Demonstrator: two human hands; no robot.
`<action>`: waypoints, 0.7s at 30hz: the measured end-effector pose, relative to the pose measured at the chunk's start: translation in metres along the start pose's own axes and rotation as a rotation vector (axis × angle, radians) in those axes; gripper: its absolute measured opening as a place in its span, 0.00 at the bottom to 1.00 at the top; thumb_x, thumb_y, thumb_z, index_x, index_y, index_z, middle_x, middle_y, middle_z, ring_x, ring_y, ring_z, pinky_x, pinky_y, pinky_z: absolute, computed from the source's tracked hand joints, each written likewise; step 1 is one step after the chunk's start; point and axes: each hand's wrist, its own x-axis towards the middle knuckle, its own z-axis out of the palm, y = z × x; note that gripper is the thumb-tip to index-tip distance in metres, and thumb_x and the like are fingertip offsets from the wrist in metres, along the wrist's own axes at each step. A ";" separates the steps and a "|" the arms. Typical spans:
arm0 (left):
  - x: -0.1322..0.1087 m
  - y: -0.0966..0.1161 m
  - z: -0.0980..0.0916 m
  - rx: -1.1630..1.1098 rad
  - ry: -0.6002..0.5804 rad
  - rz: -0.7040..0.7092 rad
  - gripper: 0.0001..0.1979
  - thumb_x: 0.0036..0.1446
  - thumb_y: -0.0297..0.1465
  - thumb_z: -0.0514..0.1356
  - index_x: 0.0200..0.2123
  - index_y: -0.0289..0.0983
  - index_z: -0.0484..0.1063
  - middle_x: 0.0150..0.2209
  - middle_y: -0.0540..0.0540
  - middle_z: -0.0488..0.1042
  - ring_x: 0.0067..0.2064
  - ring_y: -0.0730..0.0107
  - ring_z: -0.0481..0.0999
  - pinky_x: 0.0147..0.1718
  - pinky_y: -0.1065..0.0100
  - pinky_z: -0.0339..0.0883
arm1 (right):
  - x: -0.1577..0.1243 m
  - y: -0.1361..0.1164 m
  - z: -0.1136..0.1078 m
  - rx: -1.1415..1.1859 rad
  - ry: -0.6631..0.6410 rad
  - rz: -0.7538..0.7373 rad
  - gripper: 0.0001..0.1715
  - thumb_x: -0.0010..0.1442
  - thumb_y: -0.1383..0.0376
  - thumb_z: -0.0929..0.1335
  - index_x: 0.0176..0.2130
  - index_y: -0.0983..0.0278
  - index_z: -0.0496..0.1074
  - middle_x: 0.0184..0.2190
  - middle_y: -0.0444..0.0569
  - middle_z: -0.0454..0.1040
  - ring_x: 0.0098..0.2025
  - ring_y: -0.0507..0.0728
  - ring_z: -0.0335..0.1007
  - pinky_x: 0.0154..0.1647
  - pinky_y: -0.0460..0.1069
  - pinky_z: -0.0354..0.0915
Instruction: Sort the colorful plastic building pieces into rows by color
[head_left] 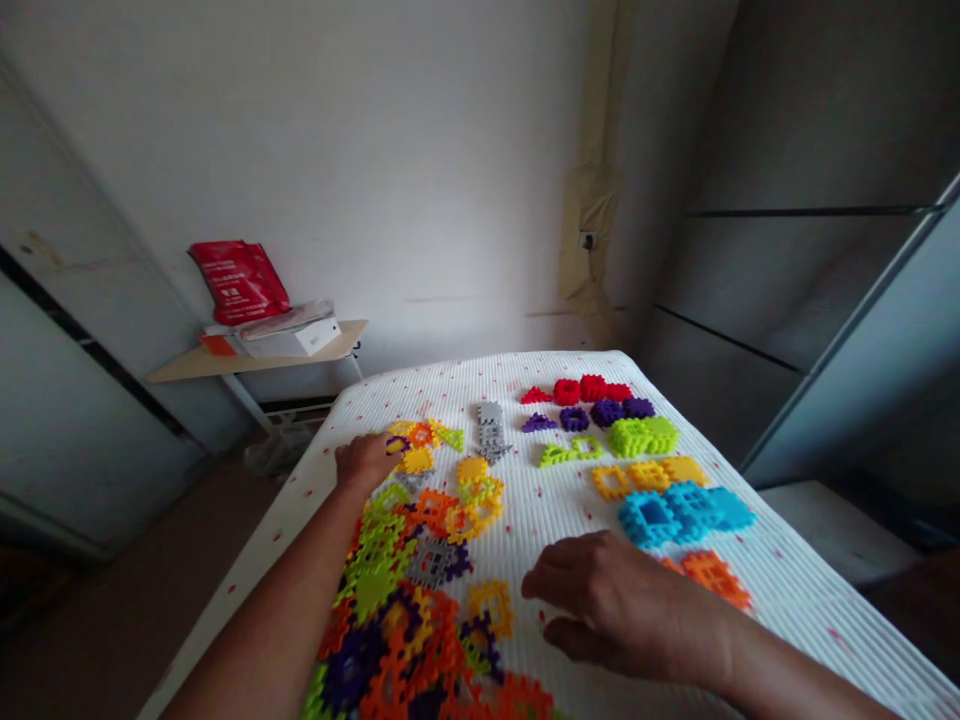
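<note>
My left hand (365,462) is at the far left end of a loose pile of interlocking plastic pieces (379,560), its fingers at a purple and yellow piece (397,443). Whether it grips that piece is too small to tell. My right hand (600,595) hovers over the white cover, fingers apart and nothing in them, just left of the orange pieces (716,578). Beyond it, sorted groups stand in rows: blue (686,512), yellow (649,475), green (643,436), purple (607,412) and red (592,388). Grey pieces (490,425) form a column in the middle.
The quilted white cover (442,385) with red dots lies over the table. Behind it at the left, a small table (187,366) holds a red bag (238,280) and a white box (292,338). A grey cabinet (780,250) stands at the right.
</note>
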 end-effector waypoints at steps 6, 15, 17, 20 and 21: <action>-0.029 0.014 -0.024 0.062 0.193 0.151 0.23 0.52 0.38 0.55 0.52 0.40 0.67 0.44 0.39 0.76 0.51 0.49 0.68 0.53 0.47 0.48 | 0.017 -0.009 -0.004 -0.133 -0.032 -0.057 0.06 0.56 0.65 0.66 0.37 0.61 0.70 0.30 0.45 0.72 0.30 0.53 0.67 0.26 0.49 0.56; -0.123 0.042 -0.036 -0.431 0.412 0.384 0.26 0.52 0.35 0.59 0.55 0.41 0.63 0.52 0.43 0.73 0.49 0.60 0.73 0.48 0.63 0.65 | 0.040 -0.001 -0.008 -0.206 0.121 0.041 0.14 0.59 0.67 0.64 0.46 0.64 0.68 0.43 0.51 0.73 0.41 0.57 0.70 0.39 0.50 0.65; -0.144 0.052 -0.032 -0.541 0.443 0.389 0.25 0.51 0.35 0.60 0.54 0.42 0.65 0.50 0.45 0.74 0.47 0.61 0.75 0.47 0.63 0.67 | 0.044 0.004 -0.004 -0.186 0.189 0.065 0.19 0.58 0.69 0.65 0.50 0.65 0.66 0.49 0.55 0.71 0.46 0.59 0.70 0.44 0.53 0.66; -0.165 0.064 -0.026 -0.679 0.444 0.372 0.26 0.51 0.35 0.61 0.55 0.42 0.65 0.50 0.45 0.74 0.44 0.62 0.77 0.46 0.64 0.68 | 0.047 0.013 0.006 -0.100 0.269 0.076 0.24 0.56 0.70 0.66 0.53 0.65 0.63 0.54 0.56 0.67 0.50 0.59 0.68 0.48 0.54 0.66; -0.170 0.068 -0.024 -0.723 0.437 0.362 0.26 0.51 0.34 0.61 0.55 0.42 0.64 0.50 0.44 0.74 0.44 0.62 0.77 0.46 0.64 0.68 | 0.047 0.016 0.010 -0.060 0.282 0.075 0.26 0.55 0.71 0.66 0.54 0.64 0.62 0.54 0.56 0.67 0.49 0.58 0.68 0.48 0.53 0.66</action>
